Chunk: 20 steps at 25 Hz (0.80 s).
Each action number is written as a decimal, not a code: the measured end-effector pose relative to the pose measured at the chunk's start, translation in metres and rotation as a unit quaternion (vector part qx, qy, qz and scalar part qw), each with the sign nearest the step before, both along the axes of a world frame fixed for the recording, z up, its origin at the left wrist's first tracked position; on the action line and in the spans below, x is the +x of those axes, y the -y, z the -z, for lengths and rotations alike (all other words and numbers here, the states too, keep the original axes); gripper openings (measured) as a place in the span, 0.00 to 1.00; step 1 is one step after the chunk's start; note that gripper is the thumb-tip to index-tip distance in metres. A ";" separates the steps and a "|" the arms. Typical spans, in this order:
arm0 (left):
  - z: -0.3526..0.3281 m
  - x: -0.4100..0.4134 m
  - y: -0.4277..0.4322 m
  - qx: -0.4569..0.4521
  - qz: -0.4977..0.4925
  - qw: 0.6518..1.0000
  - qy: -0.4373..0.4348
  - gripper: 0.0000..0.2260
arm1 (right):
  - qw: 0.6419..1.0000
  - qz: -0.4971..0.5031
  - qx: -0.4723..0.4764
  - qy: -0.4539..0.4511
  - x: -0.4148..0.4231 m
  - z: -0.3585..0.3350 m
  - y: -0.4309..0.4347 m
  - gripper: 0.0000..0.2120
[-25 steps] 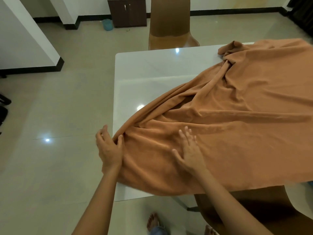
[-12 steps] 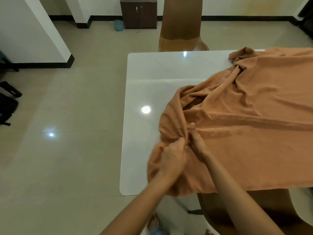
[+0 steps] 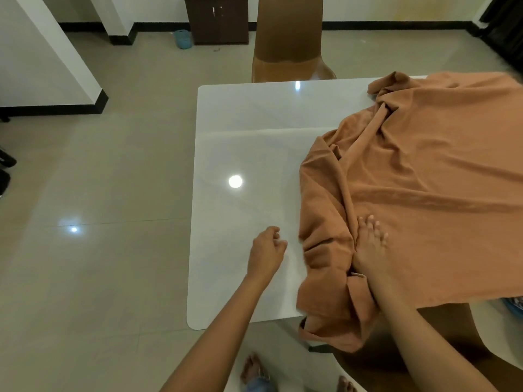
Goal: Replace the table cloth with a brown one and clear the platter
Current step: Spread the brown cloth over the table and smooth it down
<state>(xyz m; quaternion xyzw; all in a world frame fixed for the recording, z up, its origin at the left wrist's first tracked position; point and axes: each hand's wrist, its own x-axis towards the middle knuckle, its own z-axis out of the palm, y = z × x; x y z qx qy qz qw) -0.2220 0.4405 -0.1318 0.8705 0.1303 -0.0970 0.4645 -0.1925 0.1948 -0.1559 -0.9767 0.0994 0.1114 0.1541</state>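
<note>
A brown cloth (image 3: 424, 171) lies rumpled over the right half of the white table (image 3: 240, 131), with one corner hanging over the near edge. My right hand (image 3: 369, 244) rests flat on the cloth near its bunched left edge, fingers spread. My left hand (image 3: 267, 251) hovers over the bare tabletop just left of the cloth, fingers loosely curled, holding nothing. No platter is in view.
A brown chair (image 3: 288, 43) stands at the table's far side and another chair (image 3: 441, 343) sits under the near edge on the right. A dark cabinet (image 3: 216, 19) and a small teal bin (image 3: 182, 38) stand by the far wall. My bare feet (image 3: 253, 369) are below.
The cloth's left edge has been pushed right, baring the left half of the table. My left hand has let go of the cloth and moved left; my right hand now lies flat on it.
</note>
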 end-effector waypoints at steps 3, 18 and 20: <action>0.005 0.004 0.032 -0.035 0.009 0.999 -0.003 0.18 | 1.000 -0.009 -0.011 0.015 -0.001 0.014 0.001 0.40; -0.012 0.039 -0.219 0.202 -0.297 0.927 0.105 0.08 | 0.999 -0.049 -0.010 -0.021 -0.004 0.004 0.014 0.41; -0.010 0.018 -0.273 0.232 -0.357 0.904 0.025 0.11 | 0.998 -0.050 -0.036 -0.010 -0.004 0.009 0.012 0.45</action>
